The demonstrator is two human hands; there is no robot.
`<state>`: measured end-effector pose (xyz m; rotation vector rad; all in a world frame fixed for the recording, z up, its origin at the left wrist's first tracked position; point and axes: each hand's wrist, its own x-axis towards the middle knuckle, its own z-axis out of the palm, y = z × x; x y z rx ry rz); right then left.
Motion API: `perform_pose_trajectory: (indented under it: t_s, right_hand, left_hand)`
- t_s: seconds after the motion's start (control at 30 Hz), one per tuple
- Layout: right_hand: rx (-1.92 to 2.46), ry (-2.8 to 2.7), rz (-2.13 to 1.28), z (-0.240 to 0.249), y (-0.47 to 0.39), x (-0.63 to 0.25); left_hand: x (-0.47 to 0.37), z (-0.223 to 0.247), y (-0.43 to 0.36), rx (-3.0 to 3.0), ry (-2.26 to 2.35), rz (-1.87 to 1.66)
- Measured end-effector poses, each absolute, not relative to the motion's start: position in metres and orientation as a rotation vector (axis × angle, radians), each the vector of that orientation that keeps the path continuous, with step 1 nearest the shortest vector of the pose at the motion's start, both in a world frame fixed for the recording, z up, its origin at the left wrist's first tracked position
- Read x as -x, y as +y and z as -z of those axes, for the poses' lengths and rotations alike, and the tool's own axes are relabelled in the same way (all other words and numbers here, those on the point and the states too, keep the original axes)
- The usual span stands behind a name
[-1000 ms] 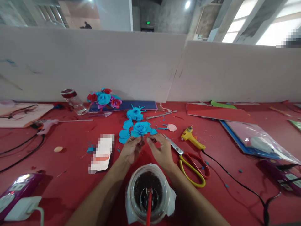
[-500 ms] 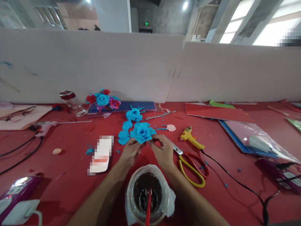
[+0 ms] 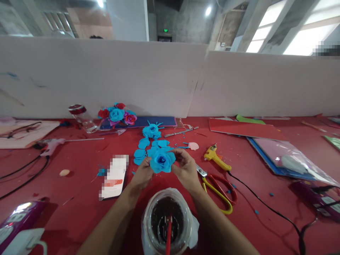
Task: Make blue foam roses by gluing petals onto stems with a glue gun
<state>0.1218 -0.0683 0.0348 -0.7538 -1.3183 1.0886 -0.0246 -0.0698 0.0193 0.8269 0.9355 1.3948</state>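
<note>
A blue paper flower is held up between my two hands, its darker curled centre facing me. My left hand is closed on its left underside, the fingertips partly hidden behind the petals. On the other side my right hand pinches the flower's right edge with thumb and fingers. Loose blue petals lie on the table just left of and behind the flower. Farther back sits a blue paper piece with thin strips. Red-and-yellow-handled scissors lie beside my right hand.
A clear cup with a red straw stands between my forearms. A yellow glue gun with a black cord lies right, a phone left. A paper bouquet and a glass bottle are at the back, before a white partition.
The blue flower has come lower and nearer and tipped toward me, so its centre shows. Both hands still hold it.
</note>
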Motion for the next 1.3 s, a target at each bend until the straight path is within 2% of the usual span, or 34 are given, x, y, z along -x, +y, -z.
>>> perform_pose_trajectory:
  t_s: [0.47, 0.63, 0.8, 1.0, 1.3]
  right_hand:
    - [0.725, -1.217, -1.305, -0.028, -0.066, -0.118]
    - [0.838, -1.005, -1.392, -0.026, -0.062, -0.119]
    - [0.953, -0.782, -1.320, -0.018, -0.055, -0.125]
    - [1.009, -0.887, -1.253, -0.015, -0.055, -0.123]
    - [1.070, -1.147, -1.213, -0.008, -0.055, -0.119]
  left_hand:
    - [0.016, -0.007, -0.063, -0.813, 0.769, -1.429]
    - [0.011, -0.013, -0.063, -0.713, 0.860, -1.371]
    - [0.012, -0.009, -0.060, -0.673, 0.979, -1.307]
    - [0.014, -0.002, -0.058, -0.571, 1.015, -1.323]
    - [0.010, -0.002, -0.060, -0.740, 1.084, -1.395]
